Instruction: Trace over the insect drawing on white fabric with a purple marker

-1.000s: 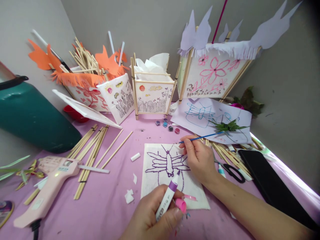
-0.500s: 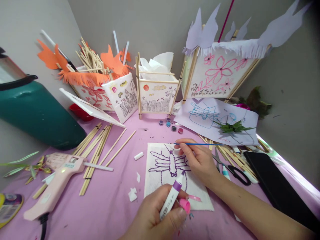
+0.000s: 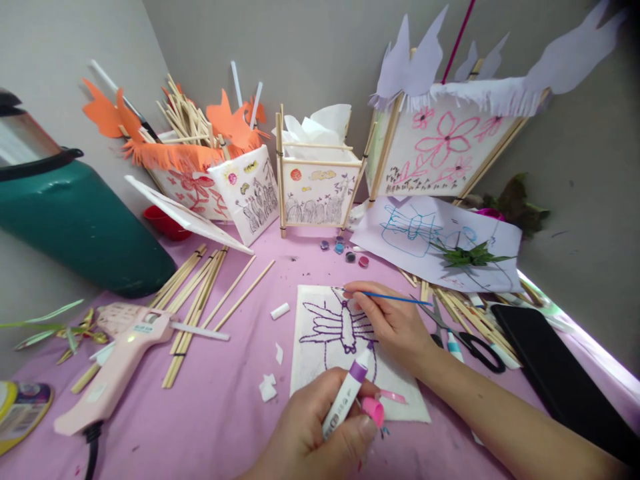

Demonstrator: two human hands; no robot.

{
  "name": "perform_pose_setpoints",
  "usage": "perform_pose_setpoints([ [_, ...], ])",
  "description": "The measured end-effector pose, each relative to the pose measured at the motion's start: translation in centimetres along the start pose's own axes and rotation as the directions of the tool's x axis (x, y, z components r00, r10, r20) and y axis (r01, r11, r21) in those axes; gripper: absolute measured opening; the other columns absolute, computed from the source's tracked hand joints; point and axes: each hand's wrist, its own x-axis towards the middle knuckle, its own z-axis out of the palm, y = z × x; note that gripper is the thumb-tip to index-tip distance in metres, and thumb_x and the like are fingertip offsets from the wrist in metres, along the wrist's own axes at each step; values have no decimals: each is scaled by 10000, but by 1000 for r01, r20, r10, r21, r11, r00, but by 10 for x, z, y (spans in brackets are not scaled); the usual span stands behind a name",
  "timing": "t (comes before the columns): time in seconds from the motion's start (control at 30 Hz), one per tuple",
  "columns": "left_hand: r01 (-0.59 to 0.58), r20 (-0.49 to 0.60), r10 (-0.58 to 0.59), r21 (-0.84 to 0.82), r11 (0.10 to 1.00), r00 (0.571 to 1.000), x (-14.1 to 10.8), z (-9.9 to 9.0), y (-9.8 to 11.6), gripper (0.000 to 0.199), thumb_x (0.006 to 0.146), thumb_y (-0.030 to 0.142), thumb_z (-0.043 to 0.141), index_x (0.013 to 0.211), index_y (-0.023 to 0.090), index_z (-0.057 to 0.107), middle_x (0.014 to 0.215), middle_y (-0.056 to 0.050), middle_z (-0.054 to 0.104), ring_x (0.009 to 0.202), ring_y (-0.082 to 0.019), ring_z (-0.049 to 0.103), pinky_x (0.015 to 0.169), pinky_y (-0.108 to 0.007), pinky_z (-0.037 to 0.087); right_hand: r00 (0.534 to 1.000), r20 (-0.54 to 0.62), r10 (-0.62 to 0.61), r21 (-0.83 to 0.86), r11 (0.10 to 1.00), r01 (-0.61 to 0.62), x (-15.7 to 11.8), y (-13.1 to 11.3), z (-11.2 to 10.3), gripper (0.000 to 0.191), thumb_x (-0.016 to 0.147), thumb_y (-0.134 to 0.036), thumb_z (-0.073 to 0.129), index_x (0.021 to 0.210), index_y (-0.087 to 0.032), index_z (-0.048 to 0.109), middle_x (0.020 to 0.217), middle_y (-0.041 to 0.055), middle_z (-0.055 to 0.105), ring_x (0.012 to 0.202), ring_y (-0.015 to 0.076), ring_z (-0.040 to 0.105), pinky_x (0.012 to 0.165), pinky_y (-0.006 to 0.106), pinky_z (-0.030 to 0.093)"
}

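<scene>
The right-hand grip [image 3: 390, 321] pinches a thin blue stick [image 3: 395, 295] at the top of a white panel [image 3: 397, 377] with a purple insect drawing [image 3: 348, 327]; the left hand [image 3: 320, 423] holds a purple-banded marker [image 3: 345, 401] and pink cap [image 3: 373, 412]. The panel lies on the bench [image 3: 220, 400], scissors [image 3: 480, 350] to its right.

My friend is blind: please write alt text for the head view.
A person's right hand holds a blue stick, perhaps a paintbrush, over a white sheet with a purple insect-like drawing; the left hand holds an uncapped purple marker and a pink item. Nearby lie a pink glue gun and wooden sticks.
</scene>
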Motion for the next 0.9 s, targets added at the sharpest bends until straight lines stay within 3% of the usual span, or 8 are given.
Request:
perform_pose_setpoints([
  [0.53, -16, 4, 17, -28, 999, 1000, 0, 0, -3, 275, 819, 439, 564, 919, 183, 587, 705, 16, 495, 623, -116, 431, 600, -239, 365, 1000, -4, -12, -6, 1000, 12, -1, 0, 0, 226, 933, -280, 444, 1009, -208, 644, 960, 31, 706, 889, 164, 663, 830, 317, 530],
  [0.67, -17, -2, 17, -32, 999, 1000, 0, 1, -2, 277, 812, 439, 571, 911, 182, 594, 712, 11, 495, 631, -118, 429, 601, -241, 363, 999, -50, 16, 1, 1000, -16, -1, -1, -1, 233, 932, -278, 438, 989, -207, 653, 970, 36, 702, 858, 166, 665, 795, 312, 534],
  [0.77, 2, 4, -2, -46, 999, 1000, 1, 0, -2, 274, 811, 439, 587, 915, 186, 601, 732, 11, 501, 648, -115, 431, 615, -239, 363, 989, -123, 84, 98, 993, -72, -1, -2, -3, 220, 924, -290, 461, 930, -196, 660, 883, 33, 699, 753, 151, 660, 696, 280, 532],
  [0.9, 51, -21, -55, -159, 986, 998, 4, -4, -4, 323, 803, 461, 611, 981, 192, 616, 690, 21, 508, 643, -111, 430, 621, -241, 342, 941, -243, 235, 349, 926, -141, -1, -7, -9, 210, 926, -319, 472, 903, -182, 629, 730, 17, 658, 639, 134, 624, 603, 264, 509],
])
